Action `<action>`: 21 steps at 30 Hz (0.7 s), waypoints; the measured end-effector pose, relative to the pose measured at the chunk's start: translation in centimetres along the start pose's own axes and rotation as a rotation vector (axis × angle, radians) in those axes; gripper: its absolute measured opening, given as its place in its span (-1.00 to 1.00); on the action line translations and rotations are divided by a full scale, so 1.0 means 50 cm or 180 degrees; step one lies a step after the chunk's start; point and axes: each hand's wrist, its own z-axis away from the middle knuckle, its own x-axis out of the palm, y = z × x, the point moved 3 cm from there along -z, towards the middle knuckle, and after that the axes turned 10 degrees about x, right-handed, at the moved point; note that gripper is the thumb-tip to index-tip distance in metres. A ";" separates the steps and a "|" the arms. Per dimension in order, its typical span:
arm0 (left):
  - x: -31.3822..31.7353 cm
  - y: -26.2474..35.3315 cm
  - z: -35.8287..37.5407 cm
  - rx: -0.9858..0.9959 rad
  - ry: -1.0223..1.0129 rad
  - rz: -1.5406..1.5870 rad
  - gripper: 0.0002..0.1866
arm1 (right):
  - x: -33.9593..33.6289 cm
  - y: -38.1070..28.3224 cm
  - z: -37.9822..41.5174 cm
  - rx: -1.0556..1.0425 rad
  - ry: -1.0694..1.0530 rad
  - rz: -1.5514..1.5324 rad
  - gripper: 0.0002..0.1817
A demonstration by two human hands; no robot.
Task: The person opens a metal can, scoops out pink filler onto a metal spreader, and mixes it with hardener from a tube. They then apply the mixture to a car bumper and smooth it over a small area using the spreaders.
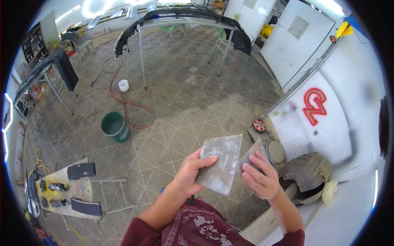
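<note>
My left hand grips the left edge of a worn grey sheet of sandpaper, held flat in front of my chest. A second, smaller grey sheet sticks out to the right of it, with my right hand closed on its lower part. The two sheets overlap between my hands. Just beyond my right hand lies a round tan sanding pad and a tan-grey car part on a white surface.
A green bucket and a small white cup stand on the grid floor by a red hose. A black bumper rests on metal stands at the back. A small table with dark parts is at lower left.
</note>
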 end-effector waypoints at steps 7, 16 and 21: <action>0.006 0.015 -0.001 0.0258 -0.0193 -0.0181 -0.47 | 0.019 0.004 0.032 0.0399 0.0446 -0.0118 -0.66; 0.032 0.010 -0.003 0.0306 -0.0283 -0.0103 -0.47 | 0.037 0.019 0.046 0.0471 0.0601 0.0000 -0.70; 0.022 0.016 -0.014 0.0463 -0.0197 -0.0528 -0.48 | -0.045 -0.015 -0.030 0.0178 0.0166 0.0125 -0.69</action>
